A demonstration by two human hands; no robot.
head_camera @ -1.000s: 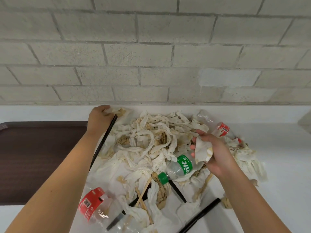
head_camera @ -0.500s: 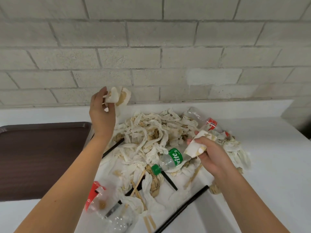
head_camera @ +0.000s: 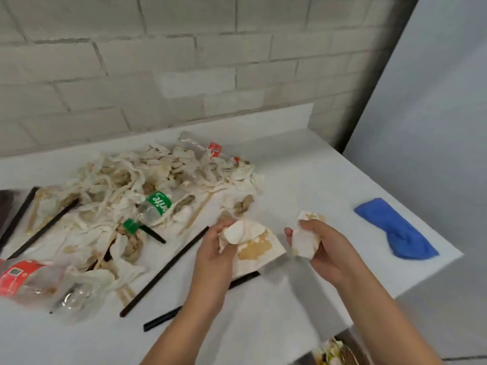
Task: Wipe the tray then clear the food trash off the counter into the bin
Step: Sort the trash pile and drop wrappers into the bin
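The white tabletop (head_camera: 303, 180) carries most of the trash: a pile (head_camera: 126, 180) of soiled paper strips sprawls from 9 to 12 o'clock of the hands. Only a dark sliver of the tray (head_camera: 5, 204) shows, at the far 9 o'clock edge. A blue cloth (head_camera: 395, 227) lies apart at 3 o'clock. A green-labelled bottle (head_camera: 151, 209) rests in the pile, and black sticks (head_camera: 163, 270) lie loose around it.

The left hand (head_camera: 213, 248) grips a stained napkin (head_camera: 253, 246) whose lower half hangs open. The right hand (head_camera: 329, 248) is clenched round a smaller wad (head_camera: 303, 238). Both are lifted just off the tabletop, side by side.

The step looks like carrying these two handfuls to the bin (head_camera: 337, 351), which is probably the dark opening at 5 o'clock, though too little shows to be sure. To do it well, the left hand should ball up the hanging half first so no crumbs fall. Both hands should then release low over the opening. The bottle and sticks are better gathered separately, as they roll.
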